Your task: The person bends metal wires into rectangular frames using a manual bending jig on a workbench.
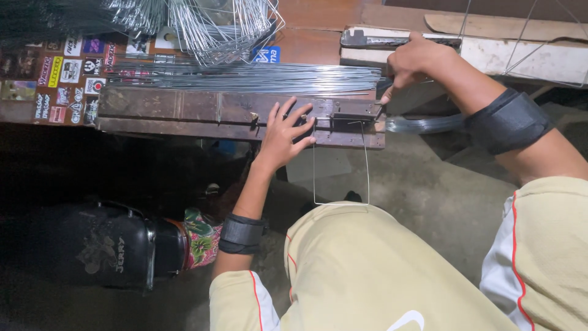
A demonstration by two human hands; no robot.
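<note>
Left hand (285, 132) flat, fingers spread, pressing bent wire (340, 184) on metal jig (233, 113), frame centre. Right hand (410, 61) grip closed on lever (383, 107). Risk: wire slips under loose palm, bends crooked; fingertips near clamp (350, 119) may get pinched.

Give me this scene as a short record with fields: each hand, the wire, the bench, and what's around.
left hand: flat, fingers spread, pressing on the jig
right hand: closed on the lever at the jig's right end
bent wire: U-shaped, hanging down from the jig toward the lap
straight wires: bundle lying along the bench behind the jig
bent pieces: heap at the back
wrists: a dark band on each
floor: dark bag at lower left
</note>
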